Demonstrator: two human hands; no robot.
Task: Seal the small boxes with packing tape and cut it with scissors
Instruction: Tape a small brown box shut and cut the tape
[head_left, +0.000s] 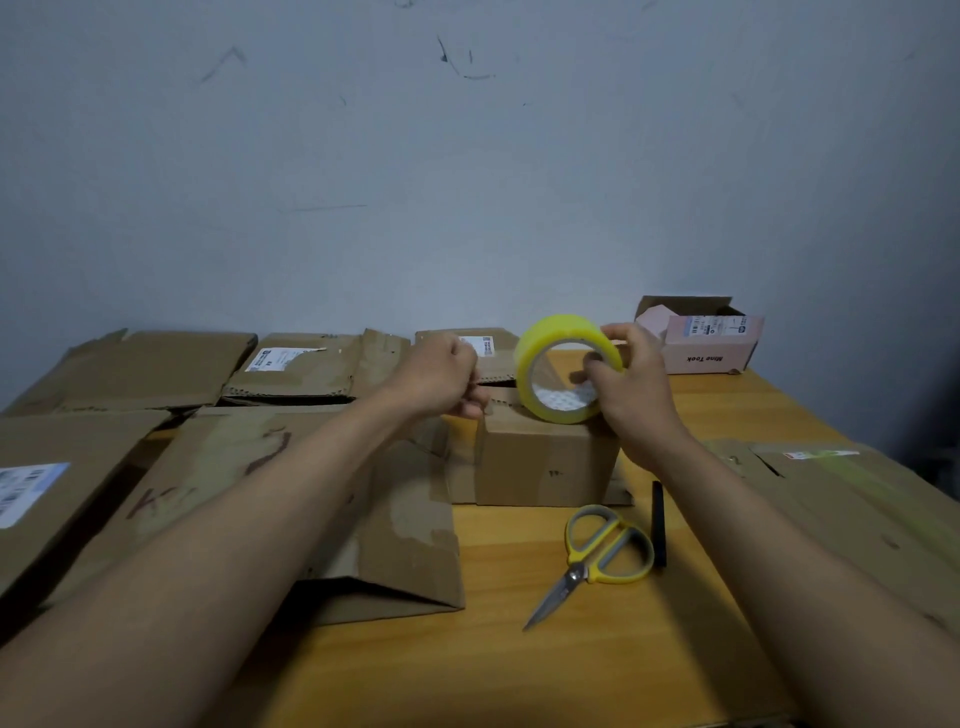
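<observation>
Centrally, small cardboard box (545, 462): closed, upright on the wooden table (571, 670), serving as reference for all entries below

Tape roll (563, 369): yellow, standing on edge on top of the box, its open core facing the camera

Right hand (631, 387): at the right side of the roll, above the box's right edge; fingers curled over the roll's rim with the thumb inside the core, gripping it

Left hand (444, 376): at the box's upper left corner; fingers curled tight and pinched together at the box edge; whether a tape end lies between them cannot be told

Scissors (597, 558): yellow-and-grey handles, blades closed, lying flat on the table in front of the box, tip pointing toward the camera and leftward

Black stick-like item (658, 522): lying in front of the box's right corner, just right of the scissors' handles

Large flattened carton (311, 499): left of the box, touching its left side

Further cardboard boxes (296, 366): behind and left of the box, along the wall, some with white labels

Pink box (709, 340): behind and right of the box, flap open

Flattened cardboard (857, 493): right of the box, well apart
</observation>
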